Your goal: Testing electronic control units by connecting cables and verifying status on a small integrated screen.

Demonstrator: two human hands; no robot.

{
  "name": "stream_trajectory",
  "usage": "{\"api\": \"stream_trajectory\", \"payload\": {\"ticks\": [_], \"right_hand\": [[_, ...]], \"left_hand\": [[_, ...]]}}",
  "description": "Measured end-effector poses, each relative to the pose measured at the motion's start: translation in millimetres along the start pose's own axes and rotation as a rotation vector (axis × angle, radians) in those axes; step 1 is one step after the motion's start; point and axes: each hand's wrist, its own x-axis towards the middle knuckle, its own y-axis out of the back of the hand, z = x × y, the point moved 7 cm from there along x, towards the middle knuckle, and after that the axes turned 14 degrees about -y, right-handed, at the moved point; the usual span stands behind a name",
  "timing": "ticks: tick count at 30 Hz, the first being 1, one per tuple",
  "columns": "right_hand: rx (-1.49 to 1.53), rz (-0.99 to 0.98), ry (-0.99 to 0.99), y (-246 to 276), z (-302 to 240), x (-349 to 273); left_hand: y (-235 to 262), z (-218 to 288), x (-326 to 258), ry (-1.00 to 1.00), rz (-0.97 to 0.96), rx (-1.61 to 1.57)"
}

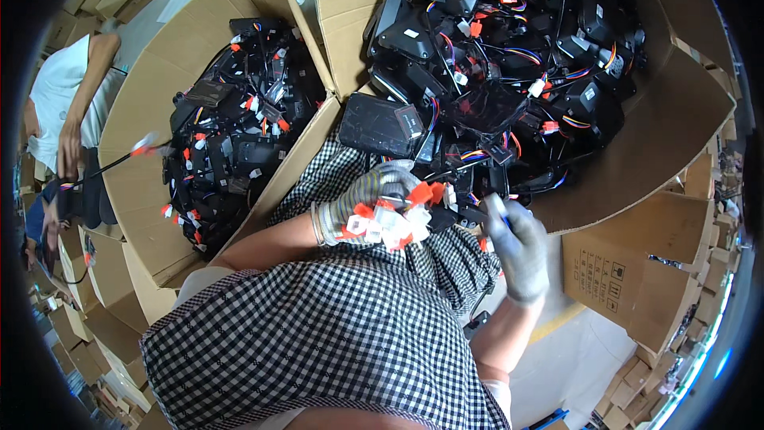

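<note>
Two grey knit gloves: left hand fisted on plastic connectors; right hand at 3 o'clock, grip unclear.

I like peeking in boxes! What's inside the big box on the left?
The left cardboard box holds a pile of black plastic parts with coloured wires and orange-white plugs. The pile hides whatever lies underneath.

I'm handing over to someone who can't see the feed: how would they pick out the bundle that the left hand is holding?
Start at the big open cardboard box on the right, heaped with black parts and coloured wires. Just below its near edge, above the checked cloth, the gloved left hand closes its grip on the bundle of connectors. It is a tight cluster of white and orange-red plugs, unlike the scattered ones in the boxes.
</note>
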Motion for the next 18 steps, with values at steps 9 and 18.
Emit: {"api": "stream_trajectory", "payload": {"ticks": [9, 18], "right_hand": [[-0.785, 0.743, 0.553, -63.9, -70.9, 103.2], [-0.108, 0.321, 0.481, -16.9, -67.3, 85.9]], "left_hand": [[-33.3, -18.9, -4.3, -0.584, -0.520, 0.941], [-17.5, 41.6, 3.9, -0.650, -0.206, 0.906]]}}
